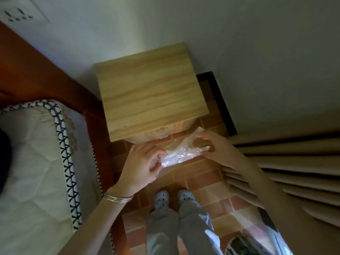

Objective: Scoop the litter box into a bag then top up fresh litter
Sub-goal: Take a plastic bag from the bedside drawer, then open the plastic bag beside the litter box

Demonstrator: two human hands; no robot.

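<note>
Just below the frame's centre, both hands hold a crumpled clear plastic bag (181, 153) above the brick-tiled floor (202, 181). The left hand (143, 162) pinches its lower left end with curled fingers; the right hand (215, 148) grips its upper right end. A wooden cabinet (150, 91) stands just beyond.

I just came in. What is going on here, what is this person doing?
A person stands before a wooden cabinet, between a mattress and a curtain. The left hand pinches one end of a clear plastic bag and the right hand holds the other end, seemingly to open it. No litter box or scoop is in view.
</note>
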